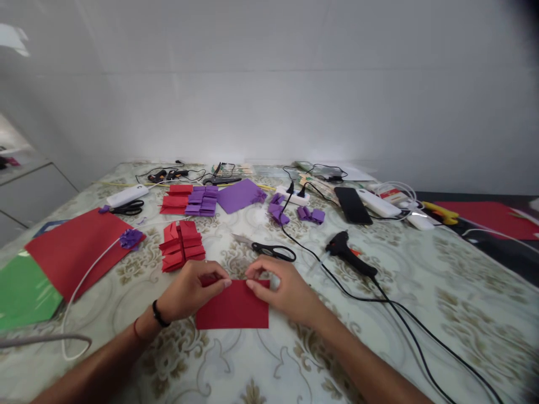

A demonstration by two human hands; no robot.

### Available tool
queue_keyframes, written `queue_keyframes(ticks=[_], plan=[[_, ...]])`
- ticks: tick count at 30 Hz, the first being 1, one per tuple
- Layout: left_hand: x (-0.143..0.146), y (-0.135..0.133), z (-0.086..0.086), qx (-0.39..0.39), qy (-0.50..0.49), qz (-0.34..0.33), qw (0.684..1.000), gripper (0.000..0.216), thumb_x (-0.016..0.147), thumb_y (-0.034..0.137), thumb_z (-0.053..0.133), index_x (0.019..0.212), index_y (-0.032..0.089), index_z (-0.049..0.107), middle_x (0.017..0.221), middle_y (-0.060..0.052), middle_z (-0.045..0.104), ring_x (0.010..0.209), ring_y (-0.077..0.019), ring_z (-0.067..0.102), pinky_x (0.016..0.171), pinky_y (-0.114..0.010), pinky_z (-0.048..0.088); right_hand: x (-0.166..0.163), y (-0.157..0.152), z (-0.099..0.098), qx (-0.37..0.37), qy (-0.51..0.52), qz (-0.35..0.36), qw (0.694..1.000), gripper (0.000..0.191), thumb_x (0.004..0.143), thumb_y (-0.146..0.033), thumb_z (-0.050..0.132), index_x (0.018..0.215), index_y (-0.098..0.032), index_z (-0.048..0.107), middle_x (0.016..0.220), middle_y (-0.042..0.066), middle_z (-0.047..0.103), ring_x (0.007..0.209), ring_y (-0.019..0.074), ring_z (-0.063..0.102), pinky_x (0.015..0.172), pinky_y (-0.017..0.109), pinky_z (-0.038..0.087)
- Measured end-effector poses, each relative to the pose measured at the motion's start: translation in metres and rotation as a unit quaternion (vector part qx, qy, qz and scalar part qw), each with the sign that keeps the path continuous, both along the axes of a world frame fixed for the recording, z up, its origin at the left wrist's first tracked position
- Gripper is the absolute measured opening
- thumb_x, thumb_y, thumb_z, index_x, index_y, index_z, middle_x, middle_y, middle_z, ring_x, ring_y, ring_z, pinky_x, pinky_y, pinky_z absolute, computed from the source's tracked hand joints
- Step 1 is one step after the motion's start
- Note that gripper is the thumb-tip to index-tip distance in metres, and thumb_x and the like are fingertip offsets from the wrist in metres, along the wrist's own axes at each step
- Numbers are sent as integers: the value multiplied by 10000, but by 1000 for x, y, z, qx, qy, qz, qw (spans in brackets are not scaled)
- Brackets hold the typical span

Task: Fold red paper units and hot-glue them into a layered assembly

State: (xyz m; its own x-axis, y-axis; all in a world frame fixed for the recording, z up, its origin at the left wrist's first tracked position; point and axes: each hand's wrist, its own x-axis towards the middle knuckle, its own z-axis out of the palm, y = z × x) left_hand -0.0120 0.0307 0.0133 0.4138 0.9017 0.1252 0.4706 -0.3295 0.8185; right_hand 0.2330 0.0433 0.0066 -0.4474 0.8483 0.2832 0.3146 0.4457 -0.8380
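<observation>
A red paper rectangle (233,310) lies on the patterned tablecloth in front of me. My left hand (196,289) pinches its far edge between thumb and forefinger, left of the middle. On the same edge, a little to the right, my right hand (280,286) closes thumb and fingers on the paper. Just beyond my left hand stand folded red paper pieces (182,244). Scissors with black handles (273,251) lie beyond my right hand, blades pointing left. To the right rests a black glue gun (351,255) with its cord running toward me.
At left lie a large red sheet (84,247) and a green sheet (29,289). Farther back are folded purple pieces (202,200), a purple sheet (239,194) and a white power strip (293,195). A black phone (352,205) lies at right; cords cross the cloth.
</observation>
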Motion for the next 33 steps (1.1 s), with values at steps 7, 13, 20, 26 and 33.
queue_keyframes(ticks=[7, 13, 20, 26, 33], plan=[[9, -8, -7, 17, -23, -10, 1000, 123, 937, 224, 652, 921, 201, 772, 886, -31, 753, 814, -161, 688, 726, -234, 510, -12, -11, -7, 8, -1, 4, 1000, 103, 851, -150, 611, 771, -205, 645, 771, 10, 670, 732, 165, 614, 702, 274, 455], [11, -10, -7, 21, -22, -23, 999, 131, 831, 87, 619, 839, 182, 709, 827, -4, 674, 708, -119, 595, 646, -207, 457, -16, -15, -9, 4, 5, 8, 1000, 89, 806, -139, 602, 754, -210, 612, 753, 1, 627, 714, 163, 580, 686, 276, 434], [-2, 3, 3, 11, -27, -4, 1000, 84, 802, 121, 599, 767, 168, 660, 798, -13, 660, 703, -126, 607, 657, -217, 490, -3, -7, 2, -19, 12, -25, 999, 85, 783, -146, 591, 729, -204, 624, 745, 1, 647, 717, 165, 589, 690, 270, 437], [-19, 18, 6, -13, -11, 39, 999, 37, 784, 195, 656, 755, 171, 655, 756, -15, 681, 660, -139, 640, 627, -231, 505, 16, 14, -3, -92, 25, -60, 994, 60, 775, -244, 630, 750, -191, 640, 716, -10, 615, 688, 159, 546, 665, 269, 410], [-21, 22, -3, -5, -69, 119, 991, 246, 911, 382, 649, 1051, 179, 653, 839, -42, 746, 758, -188, 725, 693, -276, 566, 17, 23, -12, -137, 33, -56, 988, 185, 809, -365, 627, 760, -187, 613, 704, -10, 567, 637, 144, 503, 610, 262, 392]])
